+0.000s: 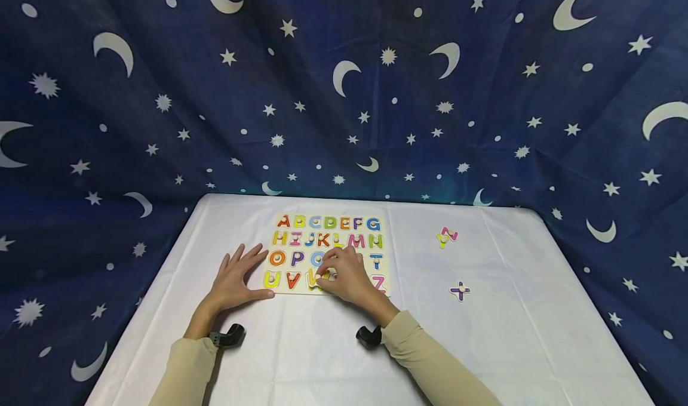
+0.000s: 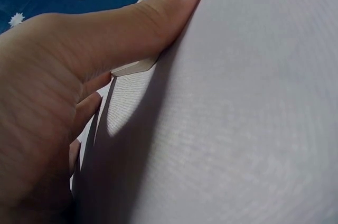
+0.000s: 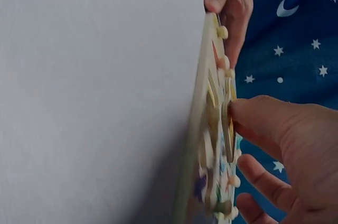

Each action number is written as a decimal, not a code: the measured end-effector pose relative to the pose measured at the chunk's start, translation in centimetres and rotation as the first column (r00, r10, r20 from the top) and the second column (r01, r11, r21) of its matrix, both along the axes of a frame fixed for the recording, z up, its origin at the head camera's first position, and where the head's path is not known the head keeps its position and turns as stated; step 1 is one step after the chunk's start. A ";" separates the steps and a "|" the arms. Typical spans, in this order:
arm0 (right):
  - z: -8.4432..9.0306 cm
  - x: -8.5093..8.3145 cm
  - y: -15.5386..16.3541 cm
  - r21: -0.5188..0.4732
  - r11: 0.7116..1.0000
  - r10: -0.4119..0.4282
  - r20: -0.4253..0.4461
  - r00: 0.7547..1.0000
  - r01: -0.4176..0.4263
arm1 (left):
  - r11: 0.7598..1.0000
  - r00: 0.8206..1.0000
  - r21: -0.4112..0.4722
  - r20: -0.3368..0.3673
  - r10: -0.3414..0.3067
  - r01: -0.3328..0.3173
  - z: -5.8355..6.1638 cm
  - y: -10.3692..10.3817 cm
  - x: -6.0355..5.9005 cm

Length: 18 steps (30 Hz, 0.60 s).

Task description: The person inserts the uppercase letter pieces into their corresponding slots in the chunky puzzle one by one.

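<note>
A cream alphabet puzzle board (image 1: 294, 293) with colourful knobbed letters lies on the white table. My right hand (image 1: 349, 276) pinches a yellow letter W piece (image 1: 312, 280) over the board's bottom row, right of the red V. In the right wrist view, this letter piece (image 3: 227, 129) stands slightly off the board, between thumb and fingers. My left hand (image 1: 233, 280) lies at the board's left side, fingers spread and straight. Its thumb (image 2: 158, 15) touches the board's near left corner. Part of the lower rows is hidden under my right hand.
To the board's right lie a yellow letter Y (image 1: 442, 239) and a pink zigzag-shaped letter (image 1: 450, 233), touching or overlapping. Nearer me is a purple letter X (image 1: 460, 291). A dark blue cloth (image 1: 322, 173) with moons and stars hangs behind the table.
</note>
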State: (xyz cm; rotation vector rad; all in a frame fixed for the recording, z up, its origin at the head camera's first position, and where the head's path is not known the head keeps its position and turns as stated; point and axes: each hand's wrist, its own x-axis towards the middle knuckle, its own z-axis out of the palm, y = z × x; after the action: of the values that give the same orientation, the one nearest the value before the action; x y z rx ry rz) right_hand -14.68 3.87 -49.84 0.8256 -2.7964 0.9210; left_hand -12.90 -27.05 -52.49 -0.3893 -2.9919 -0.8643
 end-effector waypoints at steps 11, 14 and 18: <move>-0.4 0.7 -0.8 0.096 0.995 -0.036 -0.037 0.999 0.039 | 1.000 1.000 0.002 -0.005 -0.002 0.002 -0.1 0.1 0.0; -0.5 0.8 -1.0 0.103 0.994 -0.039 -0.050 0.998 0.044 | 1.000 1.000 0.000 -0.006 -0.002 0.002 0.0 0.1 0.0; -0.6 0.9 -1.1 0.104 0.993 -0.050 -0.054 0.997 0.055 | 1.000 1.000 -0.005 -0.006 -0.001 0.001 -0.1 0.1 0.0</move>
State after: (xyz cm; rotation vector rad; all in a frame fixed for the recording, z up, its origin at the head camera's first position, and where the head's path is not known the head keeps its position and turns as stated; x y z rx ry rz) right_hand -13.75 2.78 -50.40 0.7726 -2.8279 0.7390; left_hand -12.94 -26.93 -52.57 -0.3934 -2.9890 -0.8548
